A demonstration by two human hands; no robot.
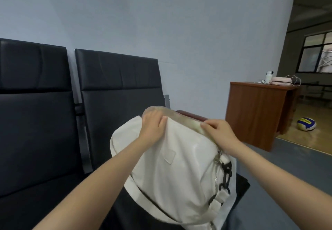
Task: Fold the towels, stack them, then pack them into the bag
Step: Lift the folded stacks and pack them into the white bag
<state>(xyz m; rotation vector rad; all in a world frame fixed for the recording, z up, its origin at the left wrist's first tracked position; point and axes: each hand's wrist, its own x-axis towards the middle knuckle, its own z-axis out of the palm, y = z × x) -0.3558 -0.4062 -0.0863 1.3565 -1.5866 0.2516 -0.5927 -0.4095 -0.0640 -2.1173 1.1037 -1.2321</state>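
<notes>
Counts: 1 bag point(172, 172), 2 hands, 2 black seats w/ padded backs, 1 brown desk point(255, 111), 1 ball point(306, 124). Towels: only a pale greenish-beige edge point(181, 118) shows at the bag's mouth; can't count how many.

Bag: white/cream backpack, smooth fabric w/ a slight sheen, small blank rectangular patch on the front panel. Zip runs down its right side w/ a metal pull; a black chain-like strap hangs beside the zip, plus pale webbing loops lower down. It rests on the seat point(115, 89) nearest the desk, tilted, mouth pointing up and away from the camera, leaning toward that seat's backrest. The other seat point(34, 93) sits left of it, bare.

Left hand point(152, 127): at the top left of the bag's opening, fingers bent over the rim, pinching the white fabric edge, w/ the towel edge just behind the fingertips.

Right hand point(218, 131): at the top right of the opening, fingers curled and closed on the rim, thumb side touching the towel edge. Whether it has the towel, the bag rim or both, can't tell.

Both forearms reach in from the bottom of the view, bare.

Desk stands right of the seats, against the pale wall point(161, 23), w/ a small white bottle point(269, 77), a pink pouch point(281, 81) and a white cable on top. Ball is blue/yellow/white, on the wooden floor past the desk.
</notes>
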